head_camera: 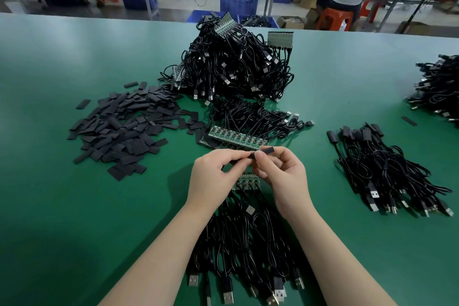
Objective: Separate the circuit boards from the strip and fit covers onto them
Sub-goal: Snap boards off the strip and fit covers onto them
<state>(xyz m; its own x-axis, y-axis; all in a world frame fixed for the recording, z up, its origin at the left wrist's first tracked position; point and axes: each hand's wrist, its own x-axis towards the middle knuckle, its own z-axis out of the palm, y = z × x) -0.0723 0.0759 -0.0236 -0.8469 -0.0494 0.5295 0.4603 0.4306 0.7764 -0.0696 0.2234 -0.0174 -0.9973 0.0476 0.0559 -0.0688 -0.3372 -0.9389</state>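
Your left hand point(213, 171) and right hand point(280, 171) both pinch a flat black sleeve cover point(264, 151) above the green bench point(74, 206). Under your hands lies a short green circuit-board strip point(247, 181) with black USB cables point(248, 243); loose black covers point(124, 126) are heaped to the left.

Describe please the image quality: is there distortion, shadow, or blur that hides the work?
Head view: wide-angle lens bends the far edge of the green table; soft shadow lies left of the left hand; the black cover pinched by both hands, right hand included, is slightly blurred; the board inside cannot be seen; the background benches are soft.
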